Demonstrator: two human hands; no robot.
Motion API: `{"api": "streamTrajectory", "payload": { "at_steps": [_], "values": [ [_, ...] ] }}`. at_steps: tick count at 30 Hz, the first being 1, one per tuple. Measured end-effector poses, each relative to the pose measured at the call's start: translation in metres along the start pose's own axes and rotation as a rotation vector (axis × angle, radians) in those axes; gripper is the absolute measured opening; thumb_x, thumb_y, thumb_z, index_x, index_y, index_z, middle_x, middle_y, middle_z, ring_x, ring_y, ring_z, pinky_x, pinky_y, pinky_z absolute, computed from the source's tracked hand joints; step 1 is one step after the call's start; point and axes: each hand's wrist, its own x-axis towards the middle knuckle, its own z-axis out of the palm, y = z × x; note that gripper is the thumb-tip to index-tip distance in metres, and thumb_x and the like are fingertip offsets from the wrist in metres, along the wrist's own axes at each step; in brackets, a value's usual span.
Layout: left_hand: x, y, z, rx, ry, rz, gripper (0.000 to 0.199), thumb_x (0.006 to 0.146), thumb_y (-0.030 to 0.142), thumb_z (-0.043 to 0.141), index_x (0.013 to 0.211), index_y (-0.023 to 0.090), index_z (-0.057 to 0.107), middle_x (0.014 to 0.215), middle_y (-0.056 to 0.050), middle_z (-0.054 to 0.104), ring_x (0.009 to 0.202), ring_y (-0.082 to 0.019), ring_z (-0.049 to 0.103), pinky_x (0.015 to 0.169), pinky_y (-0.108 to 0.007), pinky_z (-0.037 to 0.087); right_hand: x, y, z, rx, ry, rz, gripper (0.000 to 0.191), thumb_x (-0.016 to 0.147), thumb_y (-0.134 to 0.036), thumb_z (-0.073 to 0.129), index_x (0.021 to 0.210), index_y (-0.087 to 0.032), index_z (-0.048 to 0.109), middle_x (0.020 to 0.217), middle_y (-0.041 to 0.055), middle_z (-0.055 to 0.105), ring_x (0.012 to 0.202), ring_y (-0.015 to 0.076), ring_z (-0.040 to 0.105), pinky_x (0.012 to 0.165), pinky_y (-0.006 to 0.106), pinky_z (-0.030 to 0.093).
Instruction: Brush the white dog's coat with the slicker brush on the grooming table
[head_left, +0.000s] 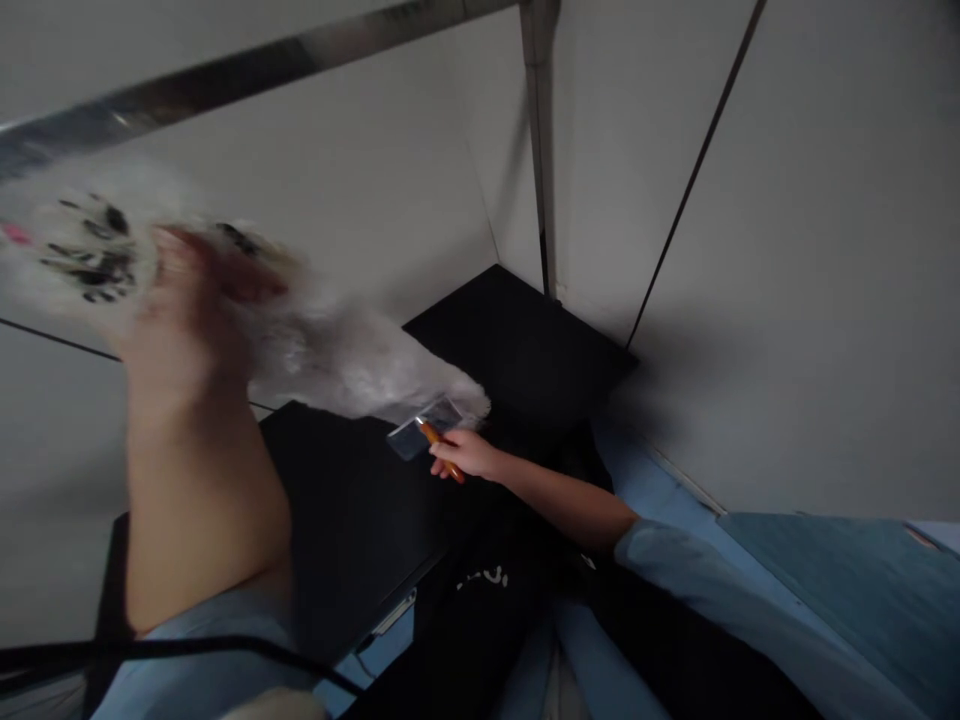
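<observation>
At black table (345,490): two hands (187,285) (471,456), one brush (430,430), one white furry body (367,365).

Grey-blue sleeves (682,565), black garment (476,640) — small white marking (495,576), bare forearms (562,498)

the desk (517,340) is a flat, plain black top with straight edges and an angular far corner, set close against grey wall panels. its surface looks matte, and the dim light leaves much of it in shadow. a white furry body (375,360) stretches across it, hiding a band of the top, so that black shows on both sides of the fur; whether it rests its weight there cannot be told. a metal post (541,180) meets the back edge.
</observation>
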Motion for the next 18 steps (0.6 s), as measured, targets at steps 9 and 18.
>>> {"api": "streamTrajectory", "payload": {
  "at_steps": [9, 18],
  "values": [
    [-0.003, -0.010, -0.013, -0.041, -0.106, 0.006, 0.076, 0.075, 0.089, 0.051, 0.059, 0.015, 0.053, 0.056, 0.004, 0.050, 0.055, -0.007, 0.050, 0.067, -0.026, 0.045, -0.003, -0.004, -0.002, -0.036, 0.011, -0.032, 0.015, 0.099, -0.023, 0.057, 0.087, -0.015, 0.062, 0.063, -0.0012, 0.067, 0.053, 0.0080, 0.059, 0.054, 0.018, 0.047],
    [-0.003, -0.011, -0.019, -0.150, -0.181, 0.040, 0.069, 0.076, 0.081, 0.063, 0.059, 0.015, 0.057, 0.056, 0.001, 0.053, 0.056, -0.011, 0.054, 0.061, -0.027, 0.047, -0.010, -0.014, 0.017, -0.039, -0.035, -0.137, 0.012, 0.095, -0.022, 0.063, 0.085, -0.015, 0.061, 0.070, -0.0002, 0.071, 0.061, 0.0085, 0.063, 0.061, 0.019, 0.050]
  ]
}}
